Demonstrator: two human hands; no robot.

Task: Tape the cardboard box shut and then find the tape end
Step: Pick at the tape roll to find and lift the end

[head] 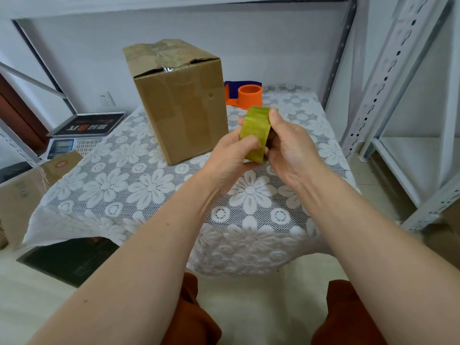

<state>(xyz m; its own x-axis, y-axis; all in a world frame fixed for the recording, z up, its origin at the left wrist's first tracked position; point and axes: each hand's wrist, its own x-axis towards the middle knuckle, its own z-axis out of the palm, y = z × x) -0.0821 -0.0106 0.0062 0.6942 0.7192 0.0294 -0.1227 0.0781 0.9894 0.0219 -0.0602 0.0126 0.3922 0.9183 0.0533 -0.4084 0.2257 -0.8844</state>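
Cardboard box (pixel 179 100), rectangular, tape-sealed, contents hidden, at 11 o'clock on lace-covered worktop (pixel 139 190). Yellow-green tape roll (pixel 255 133), glossy ring: grasped by left grip (pixel 229 155) and right grip (pixel 291 148).

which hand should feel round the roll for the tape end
Left, probably. The left hand has its thumb lying on the tape roll's outer band, free to slide. The right hand clamps the roll's side, steadying it.

A small table (pixel 174 195) draped in a white lace flower cloth (pixel 251 235) carries a taped cardboard box (pixel 181 113) at 11 o'clock and an orange tape dispenser (pixel 245 97) at 1 o'clock, just beside the box
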